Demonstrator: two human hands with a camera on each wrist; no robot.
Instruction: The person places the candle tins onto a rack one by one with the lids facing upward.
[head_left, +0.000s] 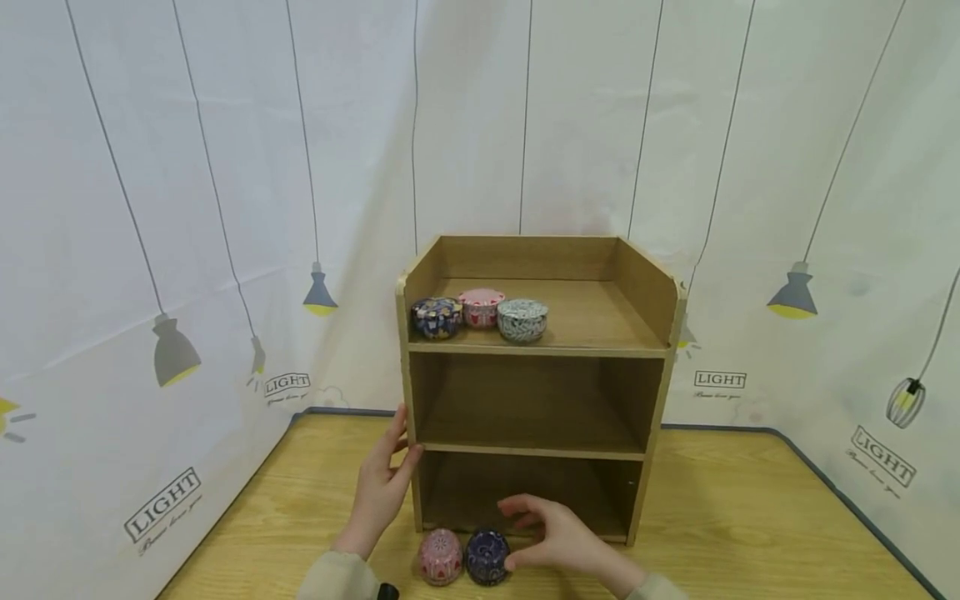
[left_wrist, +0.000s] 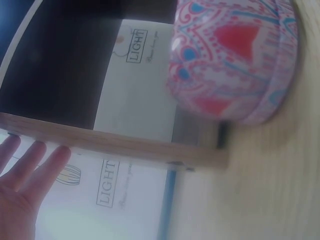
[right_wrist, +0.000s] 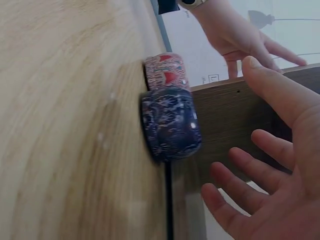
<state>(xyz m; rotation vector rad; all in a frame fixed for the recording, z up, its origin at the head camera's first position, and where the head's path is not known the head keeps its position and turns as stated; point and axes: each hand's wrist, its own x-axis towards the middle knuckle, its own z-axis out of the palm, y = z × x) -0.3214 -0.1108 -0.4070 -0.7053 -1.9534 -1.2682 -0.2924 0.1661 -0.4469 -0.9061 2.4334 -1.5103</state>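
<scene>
Wooden shelf unit [head_left: 536,379] on the bench [head_left: 735,517], left hand [head_left: 382,487] open and flat against its left side panel, right hand [head_left: 558,533] open with fingers spread just right of the dark blue tin [head_left: 487,557], pink tin [head_left: 440,557] touching that tin's left.

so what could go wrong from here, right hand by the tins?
The right hand hovers open beside the dark blue tin, which touches the pink tin; a grab may knock the pink one away. The left hand only rests flat on the shelf unit, so a bump might shift it.
</scene>
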